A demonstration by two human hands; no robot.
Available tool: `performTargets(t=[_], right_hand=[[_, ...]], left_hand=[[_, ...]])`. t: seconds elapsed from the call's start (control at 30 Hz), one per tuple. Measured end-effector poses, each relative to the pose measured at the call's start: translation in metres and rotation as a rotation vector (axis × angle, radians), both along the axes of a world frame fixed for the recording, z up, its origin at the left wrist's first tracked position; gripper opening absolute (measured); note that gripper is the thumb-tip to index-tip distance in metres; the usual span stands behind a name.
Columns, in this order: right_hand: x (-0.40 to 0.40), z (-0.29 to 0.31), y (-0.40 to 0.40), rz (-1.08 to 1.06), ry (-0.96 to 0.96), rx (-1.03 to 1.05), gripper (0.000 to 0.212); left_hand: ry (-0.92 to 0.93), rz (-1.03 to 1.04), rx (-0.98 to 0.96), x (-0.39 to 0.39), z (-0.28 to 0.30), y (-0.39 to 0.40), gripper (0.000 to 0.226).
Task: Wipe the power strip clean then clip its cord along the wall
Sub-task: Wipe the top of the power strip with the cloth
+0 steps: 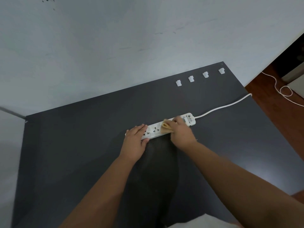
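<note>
The right hand (181, 134) is closed around a folded tan cloth (166, 128), pinching it in the fingers and pressing it down on the top face of the white power strip (167, 127), a little past the strip's middle toward its cord end. The left hand (135, 142) lies flat and open over the strip's other end, fingers spread across the sockets and thumb tucked against the near edge, pinning it to the dark table (82, 153). From the right hand, the left sits at about eight o'clock, with two bare sockets showing between them.

The strip lies slantwise on the table, its labelled switch end pointing toward two o'clock. From that end the white cord (225, 106) runs on toward two o'clock, bends over the table's right edge and loops on the reddish floor (271, 102) beyond.

At about twelve o'clock from the right hand, well apart from the strip, four small white clips (191, 78) sit in a row near the table's far edge, just below the pale wall (131, 46).
</note>
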State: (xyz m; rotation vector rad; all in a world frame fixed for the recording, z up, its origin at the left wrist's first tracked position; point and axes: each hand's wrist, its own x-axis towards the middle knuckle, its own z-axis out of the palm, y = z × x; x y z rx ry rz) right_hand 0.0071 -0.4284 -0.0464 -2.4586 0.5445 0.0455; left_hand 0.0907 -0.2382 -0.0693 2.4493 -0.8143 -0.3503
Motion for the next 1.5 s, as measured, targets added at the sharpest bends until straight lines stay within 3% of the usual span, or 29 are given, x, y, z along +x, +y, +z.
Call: performTargets(t=[0.1, 0.2, 0.3, 0.43, 0.53, 0.67, 0.73, 0.87, 0.97, 1.17, 1.4, 1.5], right_hand=[[-0.008, 0.001, 0.007, 0.212, 0.025, 0.102, 0.049], [-0.013, 0.009, -0.029, -0.040, -0.050, 0.079, 0.047], [-0.008, 0.009, -0.037, -0.218, 0.019, -0.037, 0.049], [0.008, 0.002, 0.013, -0.021, 0.014, 0.010, 0.054], [0.009, 0.006, 0.015, 0.153, 0.019, 0.073, 0.045], [-0.003, 0.009, -0.029, -0.198, 0.026, -0.003, 0.030], [-0.003, 0.007, -0.027, -0.265, 0.090, -0.057, 0.029], [0.020, 0.011, 0.015, -0.091, 0.132, -0.005, 0.046], [0.024, 0.014, 0.024, 0.068, 0.163, 0.005, 0.039], [0.005, 0.019, -0.033, -0.152, 0.250, -0.139, 0.025], [0.028, 0.007, 0.034, 0.075, 0.107, -0.030, 0.050], [0.024, 0.004, 0.030, 0.074, 0.086, -0.037, 0.051]], left_hand=[[0.004, -0.019, 0.022, 0.001, -0.001, 0.002, 0.055], [0.023, -0.023, 0.020, 0.004, -0.002, 0.002, 0.055], [0.026, -0.013, 0.014, 0.002, -0.003, 0.001, 0.055], [0.035, -0.010, 0.019, 0.002, -0.001, -0.001, 0.055], [0.045, -0.021, 0.031, 0.003, -0.001, 0.001, 0.056], [0.036, -0.015, 0.038, 0.002, -0.002, 0.002, 0.056], [0.045, -0.002, 0.021, 0.001, -0.001, 0.001, 0.056], [0.045, 0.003, 0.035, 0.001, 0.001, 0.001, 0.057], [0.041, -0.005, 0.031, 0.002, 0.003, 0.002, 0.056], [0.061, -0.014, 0.048, 0.004, 0.001, 0.002, 0.056], [0.140, -0.140, 0.103, 0.013, 0.006, 0.016, 0.069], [0.118, -0.012, 0.158, 0.019, 0.007, 0.039, 0.074]])
